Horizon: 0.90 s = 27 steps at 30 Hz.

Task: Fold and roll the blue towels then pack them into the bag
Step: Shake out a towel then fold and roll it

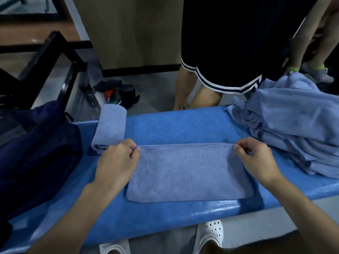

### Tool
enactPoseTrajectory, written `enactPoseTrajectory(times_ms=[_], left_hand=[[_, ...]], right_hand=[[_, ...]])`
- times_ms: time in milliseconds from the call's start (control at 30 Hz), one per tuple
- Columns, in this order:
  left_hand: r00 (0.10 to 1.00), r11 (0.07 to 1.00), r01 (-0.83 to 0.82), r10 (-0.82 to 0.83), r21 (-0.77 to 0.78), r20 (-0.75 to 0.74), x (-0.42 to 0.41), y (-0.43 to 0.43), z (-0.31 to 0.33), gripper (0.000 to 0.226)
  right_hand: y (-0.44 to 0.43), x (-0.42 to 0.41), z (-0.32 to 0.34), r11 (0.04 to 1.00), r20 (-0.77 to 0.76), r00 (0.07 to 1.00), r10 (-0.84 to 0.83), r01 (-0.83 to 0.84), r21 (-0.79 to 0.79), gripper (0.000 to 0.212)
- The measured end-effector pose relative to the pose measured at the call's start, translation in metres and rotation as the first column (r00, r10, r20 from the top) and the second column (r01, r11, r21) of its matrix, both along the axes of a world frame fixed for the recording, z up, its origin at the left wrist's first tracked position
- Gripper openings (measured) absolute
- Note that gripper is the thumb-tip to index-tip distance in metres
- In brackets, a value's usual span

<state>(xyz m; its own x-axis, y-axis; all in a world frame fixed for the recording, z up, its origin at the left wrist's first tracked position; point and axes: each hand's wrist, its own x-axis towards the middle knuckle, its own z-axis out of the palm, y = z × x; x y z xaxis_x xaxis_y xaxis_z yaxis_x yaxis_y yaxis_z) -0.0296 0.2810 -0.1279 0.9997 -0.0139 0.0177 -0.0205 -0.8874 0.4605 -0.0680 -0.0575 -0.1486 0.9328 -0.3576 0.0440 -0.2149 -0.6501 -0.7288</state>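
Our left fingers (128,144) and right fingers (241,146) pinch the far corners of the towel (187,173), lying flat on the table (183,123) between them, so we should pull both corners evenly, matching edges before rolling.

Your view is dim and blue-tinted, with soft light from overhead. Glare streaks the bench (211,211) edge nearer you than your left hand (117,162) and right hand (256,160). The towel (183,171) between them looks slightly soft, with a thin shadow along its near edge. Beyond the hands it goes near black; the edges bow.
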Motion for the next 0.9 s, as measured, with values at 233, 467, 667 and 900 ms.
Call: enactPoseTrajectory(times_ms=[233,467,667,900], left_hand=[[0.999,0.989,-0.016,0.011,0.147,0.031,0.005,-0.006,-0.001,0.019],[0.998,0.985,-0.019,0.009,0.172,0.059,0.01,-0.011,-0.002,0.02],[0.998,0.984,-0.013,0.001,0.18,0.07,0.014,-0.013,-0.006,0.021],[0.996,0.977,-0.007,-0.012,0.213,0.086,0.018,-0.013,-0.012,0.021]], right_hand=[[-0.004,0.002,-0.002,1.0,-0.029,1.0,0.001,-0.001,-0.03,0.012],[-0.002,0.004,-0.001,0.999,-0.053,0.998,-0.015,0.013,-0.048,0.012],[-0.002,0.009,-0.003,0.992,-0.058,0.998,-0.024,0.017,-0.123,0.013],[0.0,0.013,-0.005,0.988,-0.057,0.998,-0.034,0.025,-0.154,0.013]])
